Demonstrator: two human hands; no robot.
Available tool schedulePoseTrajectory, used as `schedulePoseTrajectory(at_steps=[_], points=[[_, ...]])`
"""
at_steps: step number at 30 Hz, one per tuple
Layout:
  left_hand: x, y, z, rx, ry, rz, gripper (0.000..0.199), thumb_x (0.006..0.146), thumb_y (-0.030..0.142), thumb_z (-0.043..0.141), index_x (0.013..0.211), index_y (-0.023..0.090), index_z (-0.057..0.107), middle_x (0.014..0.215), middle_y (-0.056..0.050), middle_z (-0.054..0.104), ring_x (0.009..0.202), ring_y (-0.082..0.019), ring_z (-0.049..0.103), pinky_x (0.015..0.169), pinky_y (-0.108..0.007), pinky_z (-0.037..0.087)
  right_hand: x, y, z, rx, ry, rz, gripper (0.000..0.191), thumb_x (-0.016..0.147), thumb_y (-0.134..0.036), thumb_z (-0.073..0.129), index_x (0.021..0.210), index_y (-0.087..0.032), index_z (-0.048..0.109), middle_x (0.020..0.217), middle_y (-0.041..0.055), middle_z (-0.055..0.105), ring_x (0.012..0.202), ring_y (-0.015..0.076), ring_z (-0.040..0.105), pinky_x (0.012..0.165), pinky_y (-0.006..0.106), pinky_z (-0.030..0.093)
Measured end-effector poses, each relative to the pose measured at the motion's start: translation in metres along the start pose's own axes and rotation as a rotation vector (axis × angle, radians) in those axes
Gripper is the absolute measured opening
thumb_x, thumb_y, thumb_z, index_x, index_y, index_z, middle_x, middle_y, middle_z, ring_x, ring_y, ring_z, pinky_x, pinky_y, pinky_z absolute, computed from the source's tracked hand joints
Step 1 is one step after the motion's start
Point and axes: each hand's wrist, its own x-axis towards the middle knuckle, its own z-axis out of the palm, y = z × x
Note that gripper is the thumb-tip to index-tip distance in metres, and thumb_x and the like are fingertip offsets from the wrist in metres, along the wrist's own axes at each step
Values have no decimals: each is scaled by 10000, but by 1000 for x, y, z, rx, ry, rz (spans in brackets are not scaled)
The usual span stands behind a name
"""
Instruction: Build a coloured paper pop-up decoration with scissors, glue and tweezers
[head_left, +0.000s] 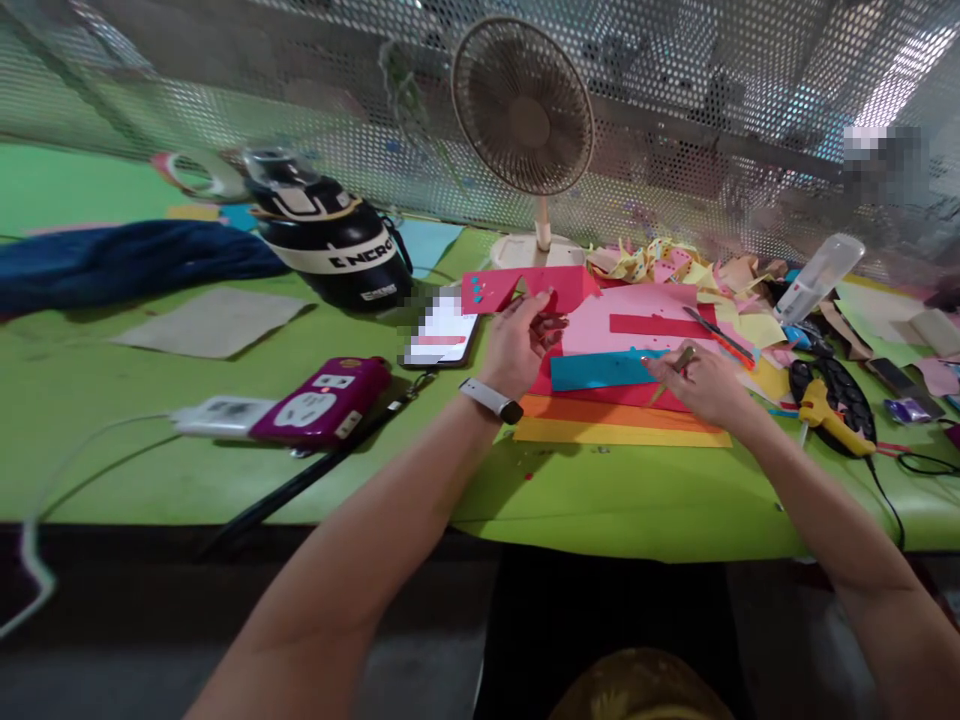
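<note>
My left hand (525,345), with a watch on its wrist, holds a red paper piece (559,288) by its lower edge. Small blue dots show at the left end of that piece. In my right hand (697,380) is a thin, pointed tool (670,375), its tip down by the right end of a blue paper strip (600,371). The strip lies on red paper, with orange paper (622,412) and yellow paper (600,433) below. Pink paper (645,302) with a red strip (651,326) lies behind.
At the left are a black jug (337,245), a phone (442,330), a purple power strip (326,400) and a strap. A fan (525,110) stands behind. Paper scraps (660,262), a cutter (720,335), a clear bottle (821,280) and a yellow glue gun (836,418) lie right.
</note>
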Motion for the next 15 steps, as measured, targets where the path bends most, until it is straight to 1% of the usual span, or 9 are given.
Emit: schedulePoseTrajectory(at_steps=[1,2,3,5,7,9,12,14,15], points=[[-1,0,1,6,4,-8,125,703,233,735,765,170,646,601,15,650,526,-89,614,487,-176,448,1,-1,-2,-35,-36,13,532,872,-656,484,660,-198,651,710,71,628,717,192,624,645,294,448],[-2,0,2,9,7,-15,116,706,227,732,759,170,646,602,13,650,529,-90,615,489,-178,448,2,-1,-4,-17,-102,42,529,862,-655,506,619,-199,617,622,55,598,639,176,604,597,285,433],[-3,1,2,12,10,-20,110,708,223,731,755,171,646,600,12,649,533,-92,617,492,-180,448,2,-1,-6,48,-186,79,530,850,-663,519,600,-201,591,546,35,565,547,152,567,537,274,411],[-4,1,3,14,18,-25,110,706,218,738,757,176,649,595,12,646,541,-97,620,500,-185,449,1,1,-11,240,-340,137,513,814,-687,548,637,-208,593,479,-1,540,421,111,484,438,254,355],[-4,1,4,20,22,-25,113,707,217,745,766,180,656,589,11,645,544,-102,622,501,-192,447,1,3,-15,377,-407,130,483,771,-691,596,732,-212,642,492,-23,551,391,92,453,396,238,320],[-4,0,3,30,23,-24,114,709,220,747,776,180,664,588,10,647,542,-104,622,498,-196,447,0,5,-17,406,-401,61,457,765,-664,618,801,-213,685,490,-44,514,397,79,426,392,227,292],[-4,-2,4,42,23,-26,126,699,227,751,782,175,671,573,12,642,534,-104,623,492,-191,448,-2,5,-17,385,-341,-7,386,821,-576,593,884,-213,711,469,-70,440,392,65,369,405,221,272],[-5,-3,5,45,27,-28,130,691,225,752,774,168,671,552,14,631,526,-105,623,485,-186,446,-2,3,-16,380,-299,-10,303,839,-481,596,953,-217,691,494,-73,476,397,64,388,417,216,298],[-5,-3,5,46,29,-29,125,692,221,750,771,165,670,543,15,626,521,-105,622,483,-184,445,-2,2,-16,377,-283,-6,254,835,-429,604,954,-216,677,517,-68,510,408,67,416,424,214,315]])
